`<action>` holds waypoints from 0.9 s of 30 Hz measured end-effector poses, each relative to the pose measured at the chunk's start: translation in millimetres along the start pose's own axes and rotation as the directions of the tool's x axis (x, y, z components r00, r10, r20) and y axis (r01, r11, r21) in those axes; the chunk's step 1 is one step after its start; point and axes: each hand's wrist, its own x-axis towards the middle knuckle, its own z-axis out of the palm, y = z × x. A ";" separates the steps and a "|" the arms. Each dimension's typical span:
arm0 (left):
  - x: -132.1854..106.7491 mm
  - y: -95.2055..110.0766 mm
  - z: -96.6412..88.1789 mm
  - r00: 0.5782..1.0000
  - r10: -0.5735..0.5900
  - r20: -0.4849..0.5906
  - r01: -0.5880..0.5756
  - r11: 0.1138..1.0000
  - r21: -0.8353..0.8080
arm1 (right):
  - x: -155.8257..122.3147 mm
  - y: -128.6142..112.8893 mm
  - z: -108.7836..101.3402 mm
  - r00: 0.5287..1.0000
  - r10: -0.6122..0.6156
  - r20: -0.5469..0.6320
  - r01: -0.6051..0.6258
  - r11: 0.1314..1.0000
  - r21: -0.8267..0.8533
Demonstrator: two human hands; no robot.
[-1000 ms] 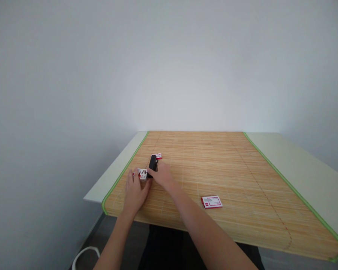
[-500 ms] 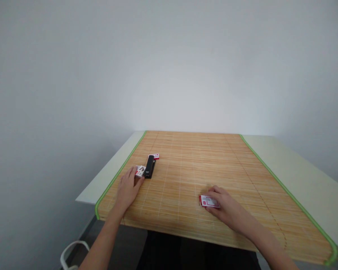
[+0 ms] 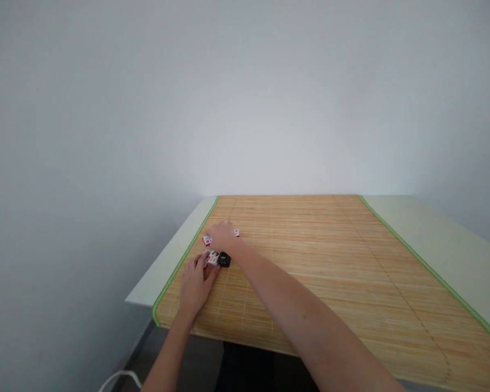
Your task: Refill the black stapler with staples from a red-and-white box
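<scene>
My left hand rests at the left of the mat, its fingers and thumb around a small white and red box. Right beside that box stands a black stapler, mostly hidden under my right forearm. My right hand reaches across to the far side of the stapler and holds a small red and white packet, whose left end shows past the hand. Another red and white packet lies just right of my right hand, partly covered by it.
A bamboo mat with green edging covers the middle of a white table. Behind the table rises a plain pale wall. A white curved cable or handle shows near the floor at lower left.
My right hand has carried its packet from the right front of the mat to the far left, beyond the stapler. My left hand stays by the white and red box. The view has shifted slightly.
</scene>
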 end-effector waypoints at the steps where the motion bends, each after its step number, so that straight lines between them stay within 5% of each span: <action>1: -0.2 0.9 -0.9 1.000 0.000 -0.001 0.000 1.000 0.007 | 5.4 1.8 4.8 0.999 0.026 0.024 -0.026 1.000 -0.004; 5: -1.2 3.9 -3.0 1.000 -0.013 -0.005 0.013 0.999 0.048 | 15.5 10.4 13.6 0.994 0.104 0.040 -0.104 0.995 0.006; 10: -2.6 5.8 0.8 0.999 -0.027 0.043 0.023 0.997 0.078 | -4.3 29.3 -6.4 0.983 0.132 -0.129 -0.121 0.989 0.089; 14: 0.5 0.2 6.9 0.995 -0.030 0.098 0.019 0.994 0.112 | -82.8 68.0 -26.1 0.941 0.206 -0.269 -0.175 0.975 0.135; 18: 3.0 2.4 3.1 0.993 -0.076 0.093 0.071 0.996 0.053 | -215.4 118.4 -22.3 0.887 0.320 -0.332 -0.288 0.947 0.143; 22: -20.8 57.9 -5.9 0.995 -0.032 -0.098 0.021 0.993 -0.115 | -336.7 147.4 -2.8 0.828 0.406 -0.386 -0.407 0.910 0.085; 24: -41.4 105.9 -4.4 0.994 0.105 -0.028 -0.109 0.971 -0.211 | -370.7 146.2 6.6 0.819 0.423 -0.388 -0.434 0.899 0.063; 27: -63.3 173.8 9.7 0.916 0.355 0.186 -0.290 0.908 -0.303 | -385.1 131.1 15.5 0.847 0.413 -0.336 -0.433 0.901 0.016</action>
